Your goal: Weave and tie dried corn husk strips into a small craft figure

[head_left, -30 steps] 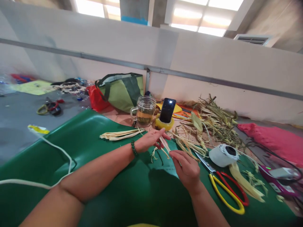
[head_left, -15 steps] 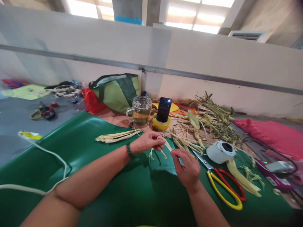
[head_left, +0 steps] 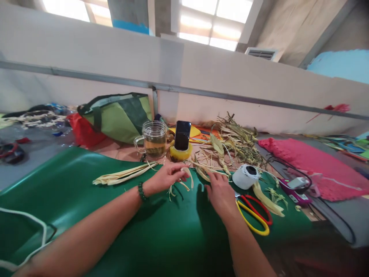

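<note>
My left hand (head_left: 165, 177), with a green bead bracelet (head_left: 141, 191) on its wrist, pinches a pale dried husk strip (head_left: 188, 173) over the green mat (head_left: 86, 184). The strip curls down past the fingers to a frayed end. My right hand (head_left: 219, 191) lies on the mat just right of it, fingers stretched toward loose husk strips (head_left: 207, 171), and holds nothing I can see. Scissors with red and yellow handles (head_left: 253, 215) lie right beside that hand.
A bundle of husk strips (head_left: 123, 174) lies left of my hands. Behind stand a glass mug of tea (head_left: 152, 140), a phone in a yellow stand (head_left: 181, 140), a pile of dried leaves (head_left: 233, 140) and a green bag (head_left: 118, 115). A white tape roll (head_left: 245, 176), pink cloth (head_left: 311, 165) and cables lie right.
The view has swung right. My right hand let go of the strip and moved forward onto the mat with its fingers spread; my left hand still pinches the strip.
</note>
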Available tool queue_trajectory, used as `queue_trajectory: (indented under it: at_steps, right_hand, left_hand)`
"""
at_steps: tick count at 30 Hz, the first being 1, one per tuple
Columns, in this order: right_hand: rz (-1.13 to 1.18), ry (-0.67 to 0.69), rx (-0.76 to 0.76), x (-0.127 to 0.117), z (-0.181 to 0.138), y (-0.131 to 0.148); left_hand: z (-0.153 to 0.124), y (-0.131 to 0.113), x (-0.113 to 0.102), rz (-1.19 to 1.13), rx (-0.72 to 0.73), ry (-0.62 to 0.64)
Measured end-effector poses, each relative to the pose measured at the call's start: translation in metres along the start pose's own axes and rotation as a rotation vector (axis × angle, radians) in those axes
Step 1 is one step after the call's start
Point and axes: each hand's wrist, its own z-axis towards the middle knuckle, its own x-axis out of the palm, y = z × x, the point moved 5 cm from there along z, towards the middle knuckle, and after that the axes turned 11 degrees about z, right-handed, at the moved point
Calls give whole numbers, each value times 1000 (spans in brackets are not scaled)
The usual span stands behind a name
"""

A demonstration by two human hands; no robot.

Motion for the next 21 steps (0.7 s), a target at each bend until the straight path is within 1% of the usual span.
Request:
queue_trajectory:
  at_steps: [2,4,6,8,9,11,12,14,16,18,20,21]
  right_hand:
    - [-71,102,111,1,0,-18]
    - [-58,116,145,0,0,-28]
    - [-2,21,131,-5,0,-32]
    - [71,-117,90,-12,0,-31]
    - [113,-182,55,-16,0,-28]
    - [195,-273,-47,-20,-3,-15]
    - [230,-295,-105,-20,-6,-5]
    - [282,-295,-214,-19,-12,19]
    - [334,-232,-306,-14,-19,44]
    - [399,-159,-412,-9,-25,64]
    - [452,-101,-456,-7,-26,69]
    - [461,-95,-437,-7,-24,64]
  left_hand:
    - [-3,0,9,108,41,33]
    - [-4,0,12,280,65,26]
    - [-5,-3,12,439,89,-5]
    - [-5,-5,12,509,84,-9]
    - [-5,-5,13,499,54,10]
    - [-5,-3,17,398,-44,75]
    - [-6,-2,19,320,-91,99]
    - [-6,-1,21,161,-149,107]
    - [-6,1,21,44,-171,80]
    - [-5,5,18,-20,-198,42]
    - [-4,8,14,-52,-230,-2]
    - [-4,9,12,-66,-242,-20]
